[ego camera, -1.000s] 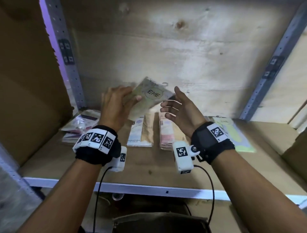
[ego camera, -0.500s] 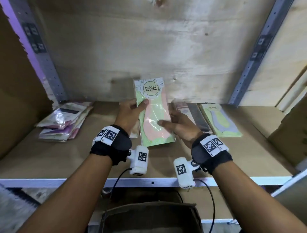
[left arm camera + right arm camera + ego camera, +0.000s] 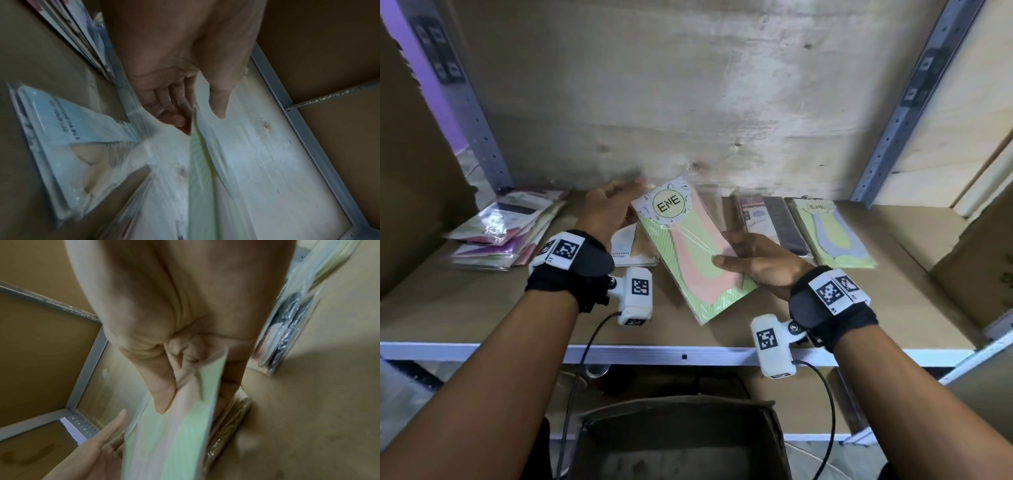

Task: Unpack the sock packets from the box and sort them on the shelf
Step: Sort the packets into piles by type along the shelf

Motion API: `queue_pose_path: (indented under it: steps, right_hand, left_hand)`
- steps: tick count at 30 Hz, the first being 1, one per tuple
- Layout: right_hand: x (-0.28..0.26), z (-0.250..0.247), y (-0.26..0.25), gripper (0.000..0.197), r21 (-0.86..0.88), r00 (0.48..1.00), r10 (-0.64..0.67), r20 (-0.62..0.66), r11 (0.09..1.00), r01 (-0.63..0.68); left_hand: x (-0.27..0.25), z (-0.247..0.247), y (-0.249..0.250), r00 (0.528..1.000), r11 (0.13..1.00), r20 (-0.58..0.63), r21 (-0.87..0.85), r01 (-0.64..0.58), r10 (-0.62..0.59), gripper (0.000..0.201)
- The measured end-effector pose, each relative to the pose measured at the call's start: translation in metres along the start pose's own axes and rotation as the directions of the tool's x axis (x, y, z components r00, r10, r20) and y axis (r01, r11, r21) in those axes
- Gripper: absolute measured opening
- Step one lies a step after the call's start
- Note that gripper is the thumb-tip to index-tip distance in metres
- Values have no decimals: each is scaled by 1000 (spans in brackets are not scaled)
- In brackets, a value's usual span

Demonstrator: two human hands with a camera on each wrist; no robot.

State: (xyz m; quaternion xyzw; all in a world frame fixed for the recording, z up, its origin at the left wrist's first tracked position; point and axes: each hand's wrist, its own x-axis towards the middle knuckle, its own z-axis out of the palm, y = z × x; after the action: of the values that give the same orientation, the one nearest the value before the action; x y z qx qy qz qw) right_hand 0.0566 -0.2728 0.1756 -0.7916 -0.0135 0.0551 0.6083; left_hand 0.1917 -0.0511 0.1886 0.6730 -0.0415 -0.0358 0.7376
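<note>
A green and pink sock packet [image 3: 695,246] with a round ENE label hangs tilted over the wooden shelf [image 3: 482,308]. My right hand [image 3: 753,263] pinches its lower right edge, thumb on the front and fingers behind, as the right wrist view shows [image 3: 174,369]. My left hand [image 3: 616,209] is at the packet's upper left edge with its fingers fairly straight and blurred. In the left wrist view the packet edge [image 3: 199,178] runs between the fingers [image 3: 174,105] and the lifted thumb. The cardboard box [image 3: 681,442] stands open below the shelf.
On the shelf lie a loose pile of packets [image 3: 506,233] at the left, a beige packet [image 3: 626,250] under my hands, a dark packet [image 3: 774,222] and a green ENE packet [image 3: 832,236] at the right. A carton [image 3: 979,274] stands far right.
The packet has come down from the back wall and now tilts with its label toward the left. My left thumb has come off its front; my right hand has kept its pinch.
</note>
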Motion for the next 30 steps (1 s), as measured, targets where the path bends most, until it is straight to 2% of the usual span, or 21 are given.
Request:
queue_pose_path:
  steps: [3, 6, 9, 15, 17, 20, 23, 26, 30]
  right_hand:
    - [-8, -1, 3, 41, -39, 998, 47, 39, 998, -46]
    - [-15, -2, 3, 43, -37, 996, 73, 46, 997, -71]
    - [-23, -3, 3, 39, -44, 996, 76, 37, 996, -74]
    - [-33, -3, 0, 37, -37, 998, 56, 21, 998, -55]
    - [-35, -5, 0, 38, -19, 999, 51, 1, 999, -51]
    - [-37, -12, -4, 37, 8, 998, 30, -63, 1000, -30]
    - [-37, -20, -6, 33, 60, 991, -5, -136, 998, 14]
    - [-34, -26, -2, 32, 199, 960, 14, -279, 979, 44]
    - [-32, -35, 2, 28, 226, 935, 37, -353, 973, 47]
  left_hand:
    - [-7, -4, -1, 1000, 995, 27, 95, -16, 13, 32]
    - [-16, -6, -4, 997, 967, 40, 246, -73, 65, 25]
    - [-22, -9, -7, 994, 943, 19, 315, -107, 106, 25]
    - [-33, -7, -7, 990, 945, -3, 296, -136, 143, 33]
    - [-35, -4, -5, 995, 970, 2, 223, -98, 100, 33]
    - [-43, 4, 0, 995, 999, 97, -19, 29, -27, 33]
    - [-58, 22, -2, 951, 987, 306, -132, 90, -46, 36]
    - [-75, 46, -8, 893, 997, 450, -55, 58, -27, 33]
    - [-84, 71, -9, 886, 998, 463, 58, -14, -15, 30]
